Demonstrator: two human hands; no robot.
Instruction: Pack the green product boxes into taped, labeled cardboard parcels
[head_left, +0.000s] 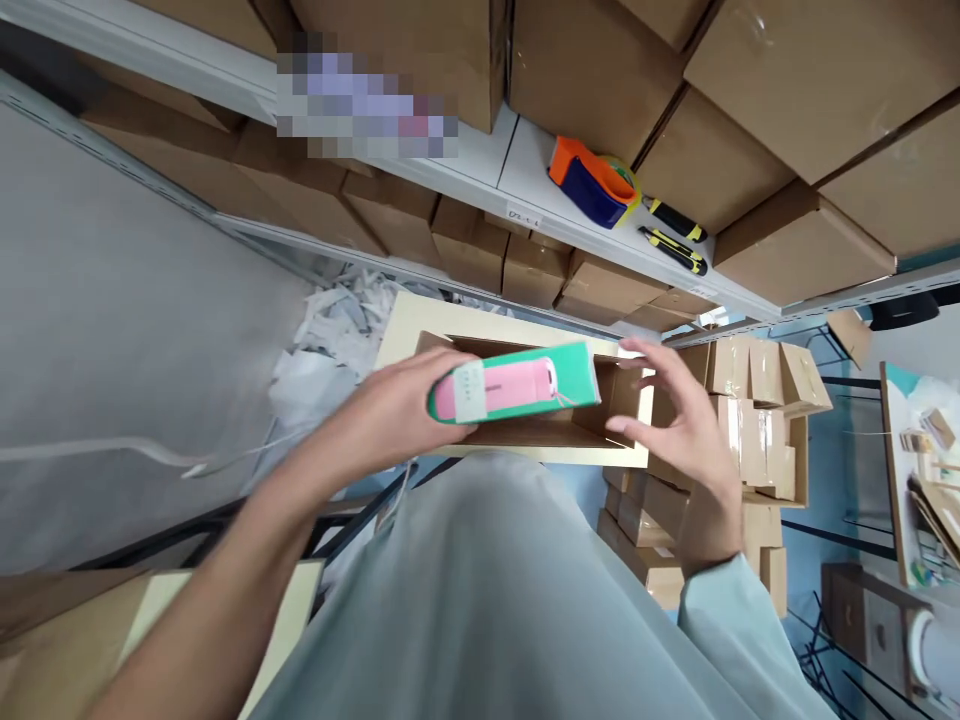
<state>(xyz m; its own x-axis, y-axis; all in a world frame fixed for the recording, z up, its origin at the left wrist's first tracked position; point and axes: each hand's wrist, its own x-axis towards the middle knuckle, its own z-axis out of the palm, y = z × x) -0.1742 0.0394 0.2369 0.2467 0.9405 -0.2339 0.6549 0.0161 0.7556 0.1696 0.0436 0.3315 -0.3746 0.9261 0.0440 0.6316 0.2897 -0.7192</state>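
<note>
My left hand (420, 400) grips one end of a small green product box (517, 382) with a pink item pictured on it and a whitish label across it. The box is held over an open cardboard box (517, 434), whose inside is partly hidden beneath it. Just past the green box's other end is my right hand (675, 410), its thumb and fingers spread apart with nothing between them. The cardboard box rests on a pale yellow table (409, 318) in front of me.
Shelves with cardboard cartons (592, 80) stand ahead. On one shelf lie an orange and blue tape dispenser (592, 185) and black and yellow utility knives (673, 250). White scrap paper (337, 325) is heaped at left. Stacked cartons (750, 430) stand at right.
</note>
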